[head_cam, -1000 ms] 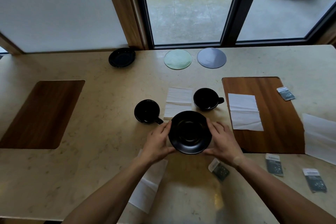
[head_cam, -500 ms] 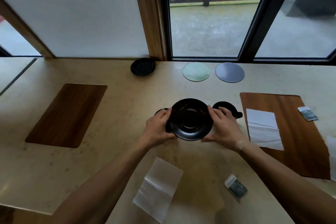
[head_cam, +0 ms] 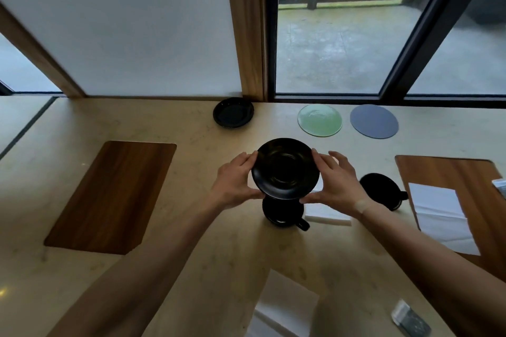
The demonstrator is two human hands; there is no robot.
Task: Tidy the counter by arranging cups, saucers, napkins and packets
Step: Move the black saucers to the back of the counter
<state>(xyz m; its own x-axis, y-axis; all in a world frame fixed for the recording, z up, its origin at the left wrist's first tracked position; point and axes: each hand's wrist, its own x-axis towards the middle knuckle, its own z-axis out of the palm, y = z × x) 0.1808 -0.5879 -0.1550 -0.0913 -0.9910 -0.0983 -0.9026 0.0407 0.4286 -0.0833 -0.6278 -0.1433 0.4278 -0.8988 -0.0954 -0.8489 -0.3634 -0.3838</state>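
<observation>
Two hands hold one black saucer (head_cam: pixel 285 168) in the head view, clear of the counter (head_cam: pixel 219 241): the left hand (head_cam: pixel 235 182) grips its left rim, the right hand (head_cam: pixel 332 182) its right rim, fingers curled at the edge. It hangs tilted above a black cup (head_cam: pixel 283 213), which stands beside a folded napkin (head_cam: pixel 327 213); a second cup (head_cam: pixel 382 194) sits to the right.

Risk, as I judge it: the tilted, glossy saucer could slip from the fingertip hold and strike the cup below, or clip its rim on the way down, if set down without looking.

Against half a second ago, the saucer is carried farther toward the window, and the left cup it then hid shows below it.
</observation>
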